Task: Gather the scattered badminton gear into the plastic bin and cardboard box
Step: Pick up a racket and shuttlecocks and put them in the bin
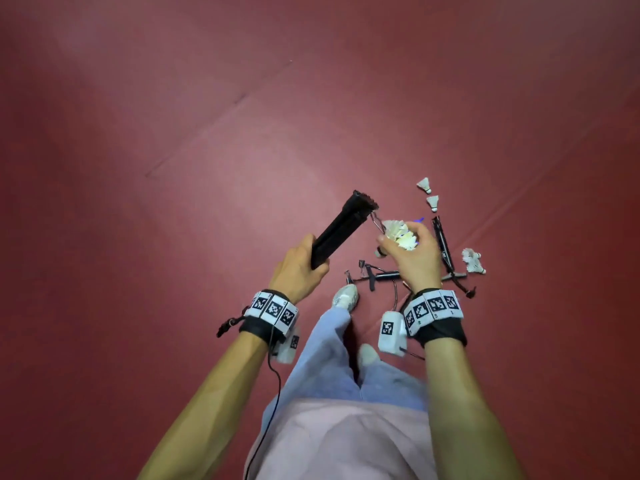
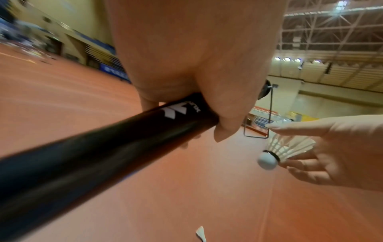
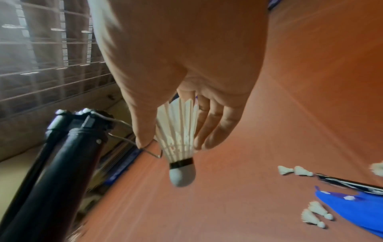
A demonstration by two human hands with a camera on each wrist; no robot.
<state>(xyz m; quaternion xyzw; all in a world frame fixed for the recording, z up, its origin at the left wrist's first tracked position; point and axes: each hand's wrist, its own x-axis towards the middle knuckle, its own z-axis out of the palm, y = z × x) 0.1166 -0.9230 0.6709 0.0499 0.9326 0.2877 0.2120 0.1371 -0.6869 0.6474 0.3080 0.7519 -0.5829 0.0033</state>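
The left hand (image 1: 298,271) has its fingers clamped around the lower end of a bundle of black cylindrical tubes (image 1: 343,233), held tilted above the dark red court floor (image 1: 173,168). The right hand (image 1: 412,258) has its fingers curled around a white feathered shuttlecock (image 3: 180,144), cork end down; its thumb touches a thin wire loop (image 2: 258,131) hanging from the bundle's upper end. Further white shuttlecocks (image 1: 429,194) and black folding net poles (image 1: 443,247) lie on the floor beyond the right hand, beside a blue fabric piece (image 3: 356,211).
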